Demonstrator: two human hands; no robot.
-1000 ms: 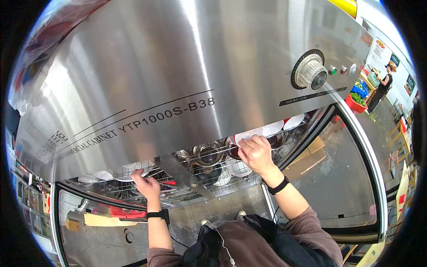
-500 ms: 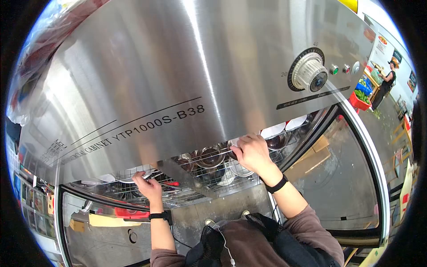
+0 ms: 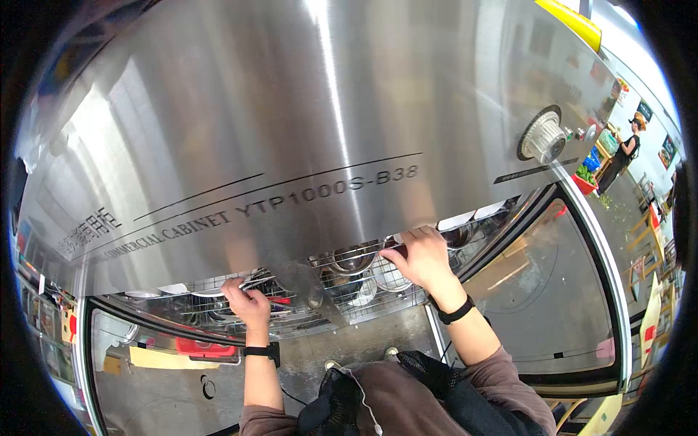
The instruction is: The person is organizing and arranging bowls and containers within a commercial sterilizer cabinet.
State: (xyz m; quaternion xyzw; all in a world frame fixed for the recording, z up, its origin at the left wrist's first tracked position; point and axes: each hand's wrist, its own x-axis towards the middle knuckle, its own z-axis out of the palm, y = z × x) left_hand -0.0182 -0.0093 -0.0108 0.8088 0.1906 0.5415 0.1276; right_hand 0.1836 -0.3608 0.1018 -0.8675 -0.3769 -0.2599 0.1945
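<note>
A stainless steel cabinet [image 3: 291, 109] fills the view, and both of my hands reach under its front panel to a wire rack [image 3: 385, 280] of dishes. My left hand [image 3: 247, 304] has its fingers curled at the rack's front, beside a white dish [image 3: 211, 288] and thin metal pieces. What those fingers hold, if anything, is hidden. My right hand [image 3: 422, 258] is bent over a dark, rounded edge, thumb to the left; I cannot make out what it grips. Just left of it sits a glossy round bowl [image 3: 352, 260]. White bowls [image 3: 456, 220] stand to its right.
Glass doors stand open on the left [image 3: 167, 385] and right [image 3: 552, 291]. A dial [image 3: 544, 138] is on the panel's right side. At the far right, another person [image 3: 624, 156] stands near a red basket of green vegetables [image 3: 584, 179].
My view has shifted left, so the dial and lettering sit farther right. My right hand has moved slightly right and down in the picture; the left stays at the rack.
</note>
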